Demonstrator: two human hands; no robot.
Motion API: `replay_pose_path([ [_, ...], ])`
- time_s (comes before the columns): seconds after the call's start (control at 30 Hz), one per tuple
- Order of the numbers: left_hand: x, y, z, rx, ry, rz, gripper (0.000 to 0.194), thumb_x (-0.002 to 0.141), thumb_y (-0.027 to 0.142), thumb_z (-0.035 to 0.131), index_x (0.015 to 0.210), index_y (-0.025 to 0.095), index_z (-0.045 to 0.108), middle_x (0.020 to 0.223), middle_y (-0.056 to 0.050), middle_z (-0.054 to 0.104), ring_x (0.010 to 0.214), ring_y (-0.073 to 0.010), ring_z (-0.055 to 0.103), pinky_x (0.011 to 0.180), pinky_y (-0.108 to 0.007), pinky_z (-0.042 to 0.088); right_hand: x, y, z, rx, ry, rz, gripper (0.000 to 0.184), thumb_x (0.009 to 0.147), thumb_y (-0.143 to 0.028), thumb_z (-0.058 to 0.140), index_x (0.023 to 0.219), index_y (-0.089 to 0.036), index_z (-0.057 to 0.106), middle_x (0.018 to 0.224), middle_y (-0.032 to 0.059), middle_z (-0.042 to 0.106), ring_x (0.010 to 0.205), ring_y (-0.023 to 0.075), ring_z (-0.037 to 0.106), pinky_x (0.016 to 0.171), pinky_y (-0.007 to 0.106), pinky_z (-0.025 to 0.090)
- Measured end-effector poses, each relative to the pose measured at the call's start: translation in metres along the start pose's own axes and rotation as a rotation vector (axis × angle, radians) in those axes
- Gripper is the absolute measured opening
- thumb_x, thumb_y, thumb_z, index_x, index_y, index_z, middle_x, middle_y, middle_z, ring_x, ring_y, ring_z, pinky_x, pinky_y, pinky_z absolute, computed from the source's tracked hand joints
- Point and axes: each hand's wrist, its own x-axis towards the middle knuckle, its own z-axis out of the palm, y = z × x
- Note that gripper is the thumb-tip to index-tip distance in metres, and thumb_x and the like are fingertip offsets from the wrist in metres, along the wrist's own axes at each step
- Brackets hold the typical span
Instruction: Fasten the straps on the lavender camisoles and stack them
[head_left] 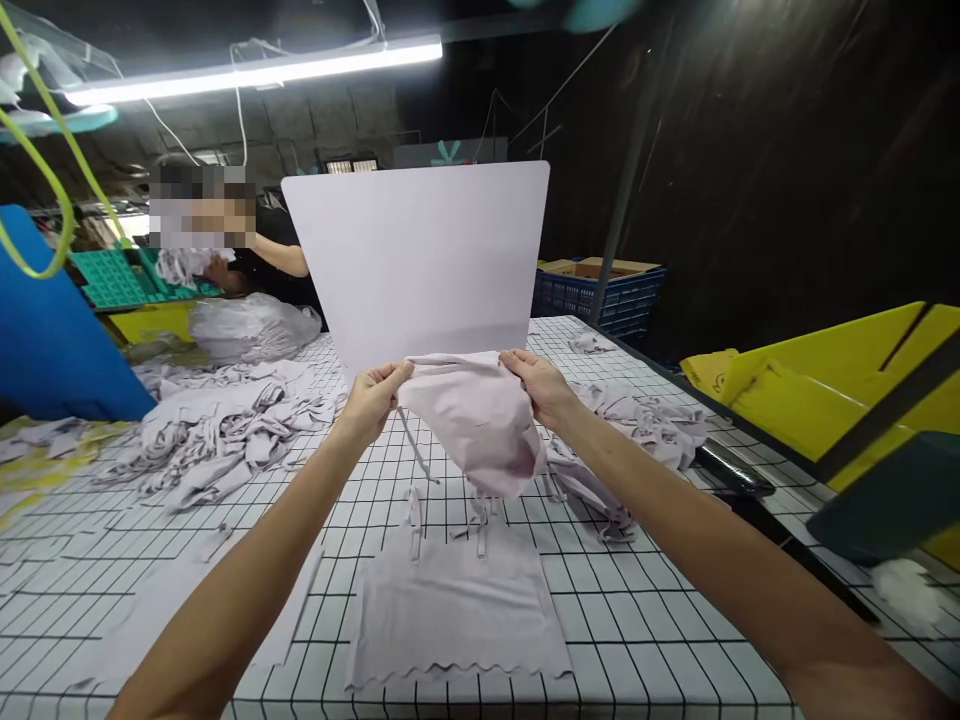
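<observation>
My left hand [373, 396] and my right hand [541, 384] are both closed on the top edge of a pale lilac garment [480, 425], held up over the table. The garment's opening sits around the lower end of a stiff white board [420, 262] that stands upright in front of me. Thin straps dangle below the garment. Under it, a flat lilac top [457, 610] with a scalloped hem lies on the table with a black-and-white grid cover [645, 640].
A heap of lilac garments [225, 430] lies to the left, another heap [645, 430] to the right. A person [262, 255] works at the far left end beside a clear plastic bag [251, 325]. Yellow panels [825, 400] line the right edge; a blue crate [600, 295] stands behind.
</observation>
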Motion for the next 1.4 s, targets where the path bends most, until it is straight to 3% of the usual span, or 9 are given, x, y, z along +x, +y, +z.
replay_pose_path([
  [0.2, -0.011, -0.017, 0.013, 0.129, 0.124, 0.081, 0.03, 0.069, 0.039, 0.086, 0.082, 0.016, 0.072, 0.078, -0.003, 0.069, 0.072, -0.0134, 0.06, 0.068, -0.025, 0.047, 0.001, 0.006, 0.018, 0.191, -0.055, 0.095, 0.046, 0.069, -0.051, 0.085, 0.073, -0.02, 0.05, 0.05, -0.0104, 0.04, 0.038, 0.0023, 0.026, 0.035, 0.017, 0.021],
  [0.33, -0.032, -0.03, 0.044, -0.006, -0.112, -0.126, 0.031, 0.072, 0.039, 0.084, 0.082, 0.012, 0.074, 0.077, -0.006, 0.07, 0.075, -0.0177, 0.064, 0.074, -0.031, 0.048, 0.004, 0.015, 0.039, 0.089, -0.124, 0.084, 0.037, 0.072, -0.048, 0.081, 0.072, -0.018, 0.059, 0.062, -0.0028, 0.057, 0.05, 0.0059, 0.046, 0.046, 0.019, 0.039],
  [0.4, -0.036, -0.037, 0.054, -0.148, -0.088, -0.235, 0.025, 0.066, 0.029, 0.088, 0.075, 0.011, 0.072, 0.072, -0.005, 0.068, 0.068, -0.0159, 0.062, 0.07, -0.03, 0.047, 0.001, 0.018, 0.042, -0.036, -0.146, 0.024, 0.03, 0.075, -0.045, 0.076, 0.075, -0.017, 0.064, 0.071, 0.0011, 0.063, 0.064, 0.0116, 0.058, 0.056, 0.024, 0.049],
  [0.5, -0.035, -0.047, 0.057, -0.278, 0.013, -0.312, 0.02, 0.065, 0.021, 0.084, 0.07, 0.011, 0.068, 0.067, -0.003, 0.065, 0.061, -0.0138, 0.059, 0.066, -0.03, 0.049, -0.01, 0.021, 0.037, -0.287, 0.034, -0.161, 0.023, 0.08, -0.042, 0.07, 0.082, -0.019, 0.066, 0.081, 0.0038, 0.066, 0.078, 0.0181, 0.064, 0.066, 0.031, 0.053],
  [0.63, -0.034, -0.051, 0.055, -0.387, 0.027, -0.362, 0.017, 0.074, 0.024, 0.076, 0.073, 0.013, 0.064, 0.068, -0.005, 0.065, 0.062, -0.0148, 0.06, 0.064, -0.031, 0.051, -0.03, 0.026, 0.027, -0.532, 0.181, -0.269, 0.028, 0.084, -0.045, 0.067, 0.072, -0.021, 0.061, 0.071, 0.0018, 0.062, 0.069, 0.017, 0.056, 0.066, 0.032, 0.047],
  [0.8, -0.039, -0.051, 0.062, -0.459, 0.045, -0.334, 0.012, 0.075, 0.022, 0.072, 0.074, 0.013, 0.063, 0.073, -0.004, 0.064, 0.067, -0.0137, 0.059, 0.064, -0.028, 0.05, -0.04, 0.05, 0.033, -0.55, 0.1, -0.194, 0.021, 0.079, -0.039, 0.068, 0.07, -0.022, 0.06, 0.071, 0.001, 0.061, 0.069, 0.0171, 0.054, 0.066, 0.032, 0.044],
  [1.07, -0.042, -0.058, 0.051, -0.43, 0.13, -0.257, 0.025, 0.066, 0.026, 0.079, 0.066, 0.016, 0.057, 0.065, 0.002, 0.053, 0.062, -0.011, 0.049, 0.056, -0.025, 0.042, -0.037, 0.062, 0.024, -0.11, 0.157, 0.03, 0.025, 0.077, -0.043, 0.067, 0.074, -0.021, 0.057, 0.081, 0.0039, 0.066, 0.078, 0.018, 0.062, 0.068, 0.032, 0.053],
  [1.3, -0.049, -0.057, 0.054, -0.395, 0.086, -0.24, 0.021, 0.068, 0.026, 0.077, 0.067, 0.015, 0.059, 0.068, 0.001, 0.056, 0.065, -0.0108, 0.051, 0.059, -0.023, 0.042, -0.04, 0.07, 0.036, -0.137, 0.079, 0.065, 0.029, 0.071, -0.043, 0.073, 0.076, -0.02, 0.058, 0.075, -0.0005, 0.06, 0.07, 0.0139, 0.056, 0.059, 0.027, 0.049],
  [1.4, -0.046, -0.053, 0.049, -0.374, 0.083, -0.249, 0.018, 0.071, 0.026, 0.075, 0.071, 0.015, 0.061, 0.069, 0.001, 0.059, 0.064, -0.011, 0.053, 0.059, -0.023, 0.043, -0.038, 0.075, 0.03, -0.117, 0.06, 0.215, 0.034, 0.073, -0.045, 0.075, 0.09, -0.022, 0.058, 0.082, -0.001, 0.064, 0.075, 0.0134, 0.058, 0.057, 0.023, 0.048],
])
